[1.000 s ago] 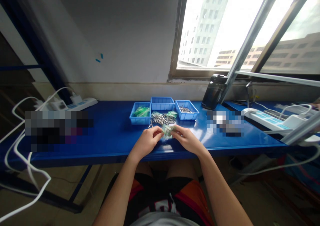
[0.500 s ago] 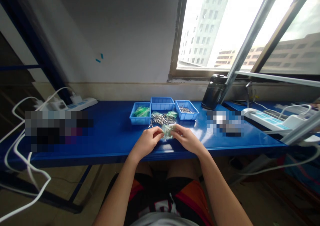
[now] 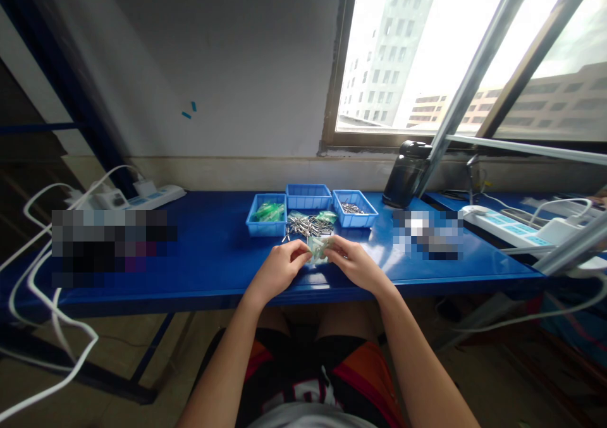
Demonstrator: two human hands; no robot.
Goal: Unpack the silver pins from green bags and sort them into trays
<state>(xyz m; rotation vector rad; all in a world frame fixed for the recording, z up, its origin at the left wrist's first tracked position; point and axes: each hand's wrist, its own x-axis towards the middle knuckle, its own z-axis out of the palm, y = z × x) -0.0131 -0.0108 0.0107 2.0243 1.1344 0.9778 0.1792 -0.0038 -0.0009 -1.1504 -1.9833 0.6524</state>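
Note:
Between my hands is a small clear plastic bag (image 3: 318, 251) with a greenish tint, held near the table's front edge. My left hand (image 3: 283, 262) pinches its left side with thumb and fingers. My right hand (image 3: 349, 257) grips the right side the same way. What lies inside the bag is too small to make out. Just beyond the hands spreads a pile of small metal screw-like parts (image 3: 309, 225), with a green-edged bag (image 3: 327, 216) lying at its back right.
Behind the pile stand a blue bin (image 3: 267, 228) with green bags, another blue bin (image 3: 308, 195), and a third bin (image 3: 355, 218) with metal parts. A black bottle (image 3: 405, 175) stands at the back right. Power strips (image 3: 159, 197) with white cables lie left and right on the blue table (image 3: 203, 257).

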